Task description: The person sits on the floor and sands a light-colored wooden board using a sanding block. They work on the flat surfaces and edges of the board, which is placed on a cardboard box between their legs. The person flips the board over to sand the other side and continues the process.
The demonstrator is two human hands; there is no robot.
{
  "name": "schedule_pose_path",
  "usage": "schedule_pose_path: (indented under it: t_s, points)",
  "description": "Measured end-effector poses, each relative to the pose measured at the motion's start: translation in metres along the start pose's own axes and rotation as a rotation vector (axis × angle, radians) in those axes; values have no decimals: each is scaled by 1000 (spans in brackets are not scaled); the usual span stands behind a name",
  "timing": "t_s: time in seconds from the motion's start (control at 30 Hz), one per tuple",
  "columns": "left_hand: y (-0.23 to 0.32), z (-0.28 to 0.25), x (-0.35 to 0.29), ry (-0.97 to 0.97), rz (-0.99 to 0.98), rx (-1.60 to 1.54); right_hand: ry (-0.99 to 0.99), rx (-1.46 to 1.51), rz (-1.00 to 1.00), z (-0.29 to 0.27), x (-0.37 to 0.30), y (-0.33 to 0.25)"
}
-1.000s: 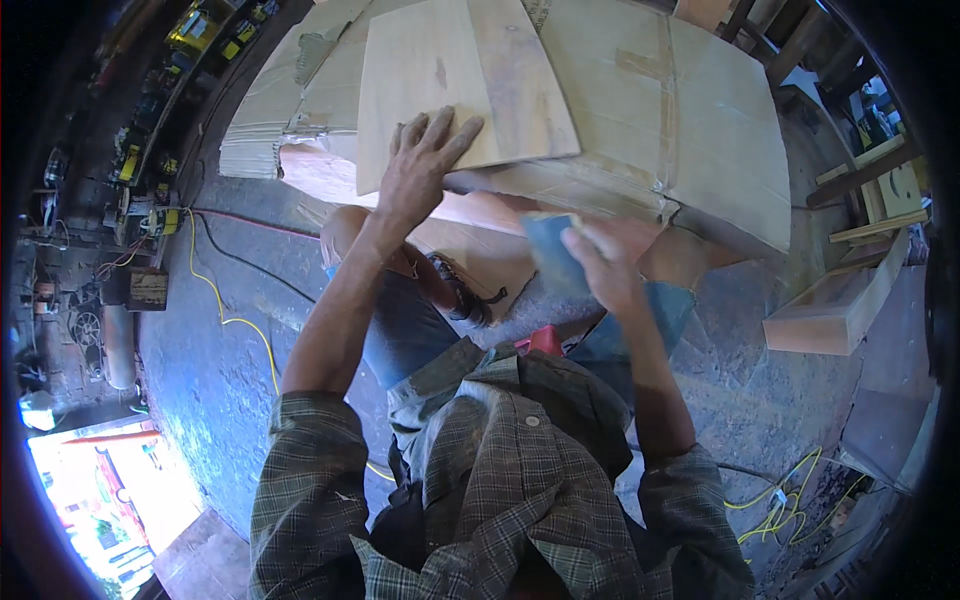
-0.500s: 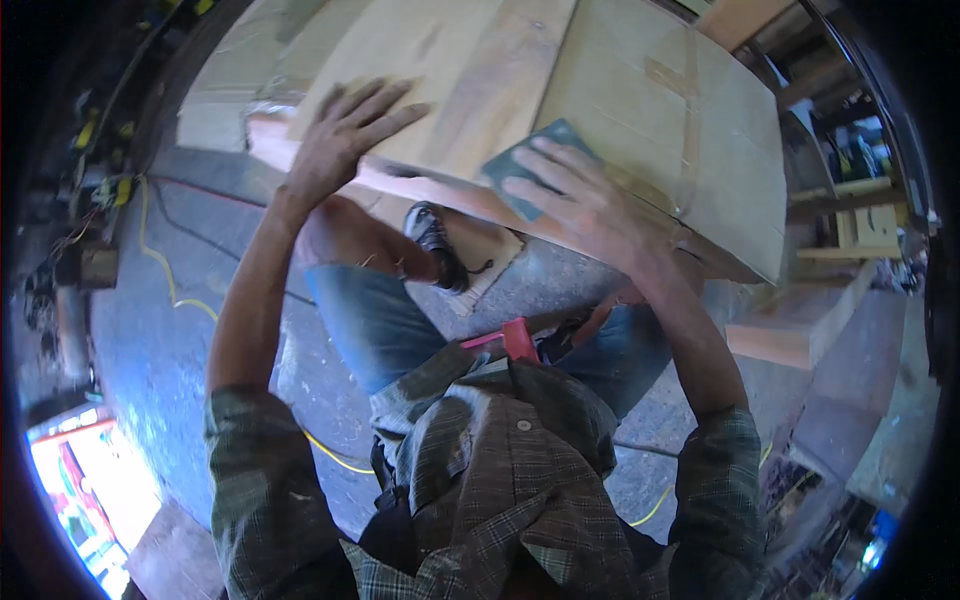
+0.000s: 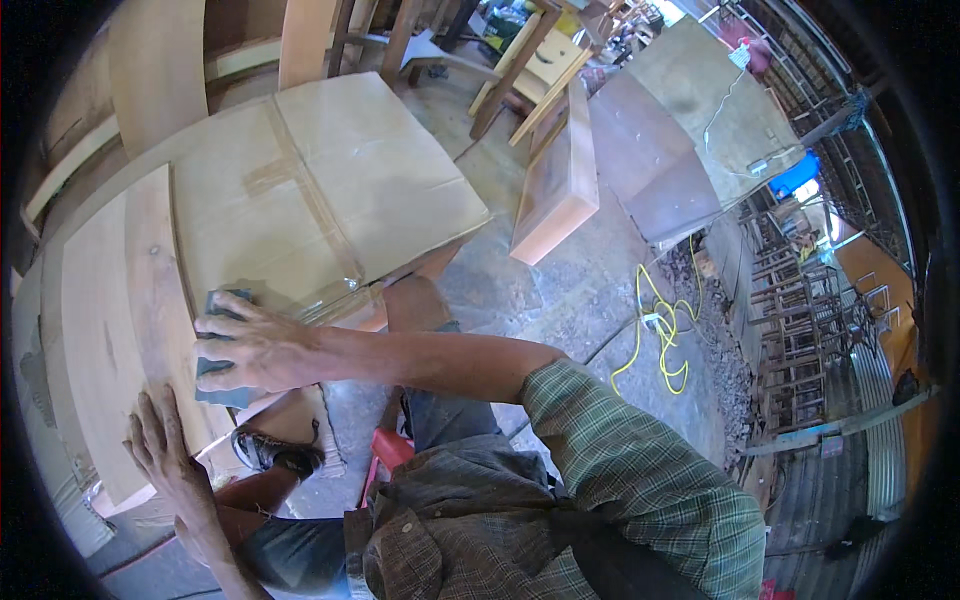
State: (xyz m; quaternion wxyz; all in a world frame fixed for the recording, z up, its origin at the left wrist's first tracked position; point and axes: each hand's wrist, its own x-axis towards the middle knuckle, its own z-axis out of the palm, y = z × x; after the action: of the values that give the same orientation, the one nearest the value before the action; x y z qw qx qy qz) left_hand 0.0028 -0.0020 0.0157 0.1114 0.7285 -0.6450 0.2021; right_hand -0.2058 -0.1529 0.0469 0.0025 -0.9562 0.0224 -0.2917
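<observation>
My right hand (image 3: 265, 348) grips a dark green sheet that looks like sandpaper (image 3: 228, 397), its fingers spread over it. The sheet lies at the right edge of a pale wooden board (image 3: 105, 300). Near the board's front end, my left hand (image 3: 165, 450) rests with fingers stretched out, holding nothing. Under the board is a large taped cardboard piece (image 3: 390, 180), which reaches off to the right.
Below me are my knees and shoe (image 3: 275, 452), with a red seat (image 3: 388, 450) under me. Right of the cardboard lies a thick wooden piece (image 3: 560, 190). A yellow cord (image 3: 660, 340) coils on the floor. Boards (image 3: 155, 75) lean behind.
My view has swung to the right, so the board now appears at the left. The sheet remains under my right hand; my left hand remains on the board.
</observation>
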Motion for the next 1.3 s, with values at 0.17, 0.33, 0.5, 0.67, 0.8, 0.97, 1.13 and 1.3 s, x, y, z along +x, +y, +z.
schedule_pose_path:
  t_s: [0.17,0.33,0.5,0.67,0.8,0.97,1.13,1.3]
  points:
    - [-12,0,-7,54,128,-103,-27,-26,98,-19,-3,-2]
    - [3,-40,-1,-216,140,-184,-45,-103,147,-31,-11,-11]
    - [-114,43,25,-233,-186,-302,52,-135,111,-39,-2,-21]
    - [-72,19,89,-400,-829,42,22,-35,136,-22,-25,-34]
    - [-129,96,80,-151,-683,137,-3,63,178,2,-26,-46]
    - [-114,75,89,7,-500,17,13,79,198,13,-25,-57]
    - [-95,33,104,-164,-523,-181,50,155,33,5,24,-55]
    - [-90,36,104,-9,-490,-148,-217,397,-131,35,54,-32]
